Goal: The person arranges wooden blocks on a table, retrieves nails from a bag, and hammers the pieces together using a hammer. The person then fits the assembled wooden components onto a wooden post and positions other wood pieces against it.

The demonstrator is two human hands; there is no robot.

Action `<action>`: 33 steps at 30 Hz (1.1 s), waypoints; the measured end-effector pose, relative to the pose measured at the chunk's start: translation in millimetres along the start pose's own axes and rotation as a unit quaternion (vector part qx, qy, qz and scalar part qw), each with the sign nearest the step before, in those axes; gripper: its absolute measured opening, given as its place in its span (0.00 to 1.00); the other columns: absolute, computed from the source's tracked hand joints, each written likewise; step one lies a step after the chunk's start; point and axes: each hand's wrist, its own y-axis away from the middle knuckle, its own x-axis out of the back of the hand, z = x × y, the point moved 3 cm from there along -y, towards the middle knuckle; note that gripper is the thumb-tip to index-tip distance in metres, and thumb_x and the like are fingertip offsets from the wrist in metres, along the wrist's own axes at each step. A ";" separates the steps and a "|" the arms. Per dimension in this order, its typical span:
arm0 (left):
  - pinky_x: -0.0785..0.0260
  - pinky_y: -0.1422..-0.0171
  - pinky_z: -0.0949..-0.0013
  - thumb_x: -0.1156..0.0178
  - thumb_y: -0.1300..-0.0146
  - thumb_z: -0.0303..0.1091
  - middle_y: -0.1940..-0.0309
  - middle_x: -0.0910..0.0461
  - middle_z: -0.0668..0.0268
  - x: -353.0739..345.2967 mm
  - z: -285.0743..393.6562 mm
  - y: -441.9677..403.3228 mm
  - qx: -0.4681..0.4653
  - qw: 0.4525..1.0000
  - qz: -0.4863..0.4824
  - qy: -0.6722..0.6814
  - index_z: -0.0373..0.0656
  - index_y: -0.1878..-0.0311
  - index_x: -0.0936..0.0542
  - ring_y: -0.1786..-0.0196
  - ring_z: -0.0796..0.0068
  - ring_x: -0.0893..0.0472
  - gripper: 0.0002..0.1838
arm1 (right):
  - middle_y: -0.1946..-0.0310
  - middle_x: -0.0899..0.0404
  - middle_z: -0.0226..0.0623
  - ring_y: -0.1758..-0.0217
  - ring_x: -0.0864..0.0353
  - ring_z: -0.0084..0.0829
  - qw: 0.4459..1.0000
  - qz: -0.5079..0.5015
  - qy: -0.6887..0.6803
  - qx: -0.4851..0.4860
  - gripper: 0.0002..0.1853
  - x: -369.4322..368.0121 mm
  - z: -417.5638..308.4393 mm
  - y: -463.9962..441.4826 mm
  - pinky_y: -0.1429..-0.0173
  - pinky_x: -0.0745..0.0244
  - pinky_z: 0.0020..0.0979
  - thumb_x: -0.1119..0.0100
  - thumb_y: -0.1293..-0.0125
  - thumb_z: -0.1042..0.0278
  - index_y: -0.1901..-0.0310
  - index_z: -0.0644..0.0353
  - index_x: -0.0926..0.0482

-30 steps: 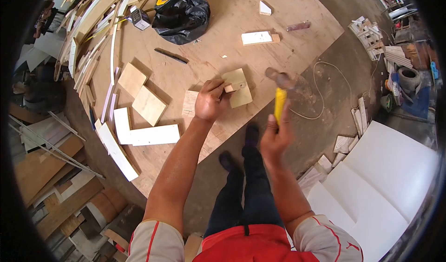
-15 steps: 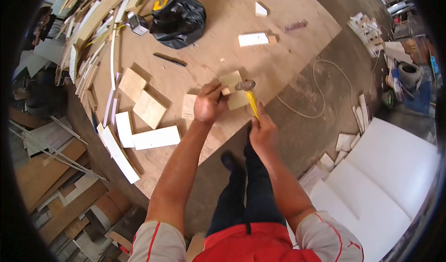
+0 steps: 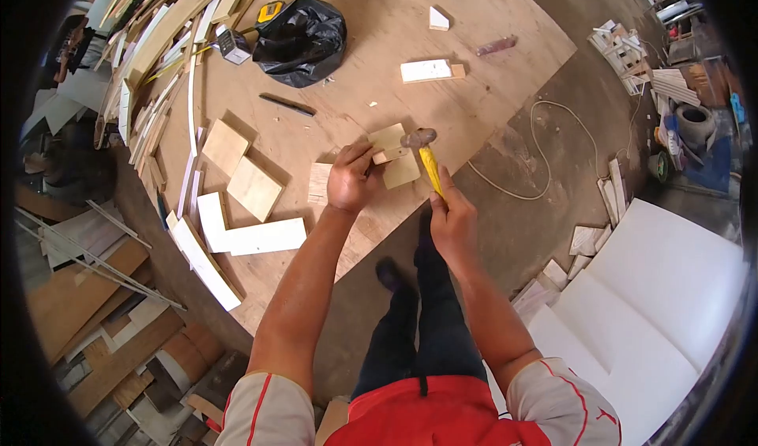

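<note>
My right hand (image 3: 453, 223) is wrapped round the yellow handle of a hammer (image 3: 429, 164). The hammer's rusty head is over the right end of a small wooden block (image 3: 389, 155); whether they touch I cannot tell. With fingers closed, my left hand (image 3: 352, 179) grips that block from its left end. Under and behind the block lie pale square wooden pieces (image 3: 403, 172), partly covered by it. Another light wood block (image 3: 319, 182) rests just left of my left hand. Any nail at the block is too small to make out.
On the plywood table (image 3: 371, 67) lie a black plastic bag (image 3: 304, 43), a tape measure (image 3: 270, 11), a dark pen-like tool (image 3: 287, 104), two square boards (image 3: 255, 187) and white strips (image 3: 267, 237). Long wood strips crowd the left edge. A cable (image 3: 545, 161) crosses the floor at right.
The hammer and my right hand have shifted slightly to the right, and the head has lifted a little off the block. My left hand stays on the block, more of which shows.
</note>
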 end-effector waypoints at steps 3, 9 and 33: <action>0.18 0.39 0.57 0.22 0.49 0.25 0.48 0.11 0.55 1.8 -0.1 -2.2 -0.009 1.000 0.005 -0.003 0.39 0.52 0.09 0.45 0.51 0.12 0.18 | 0.52 0.16 0.61 0.51 0.15 0.60 1.000 0.004 0.030 -0.006 0.32 -14.6 6.3 2.6 0.46 0.19 0.51 0.40 0.24 0.76 0.20 0.62 0.32; 0.18 0.38 0.57 0.19 0.49 0.28 0.47 0.11 0.55 -1.8 -7.1 4.5 0.030 0.999 -0.008 0.010 0.40 0.52 0.08 0.44 0.53 0.13 0.18 | 0.48 0.16 0.63 0.46 0.14 0.62 0.999 0.021 -0.025 -0.004 0.31 -6.6 11.3 0.2 0.43 0.19 0.49 0.41 0.23 0.76 0.21 0.65 0.32; 0.66 0.14 0.21 0.27 0.41 0.68 0.17 0.38 0.48 28.5 42.0 62.6 0.179 0.975 -0.020 -0.127 0.51 0.30 0.16 0.10 0.38 0.54 0.42 | 0.48 0.12 0.55 0.45 0.12 0.53 0.986 -0.006 0.159 0.046 0.19 27.6 68.0 -76.3 0.38 0.21 0.43 0.39 0.21 0.68 0.34 0.66 0.19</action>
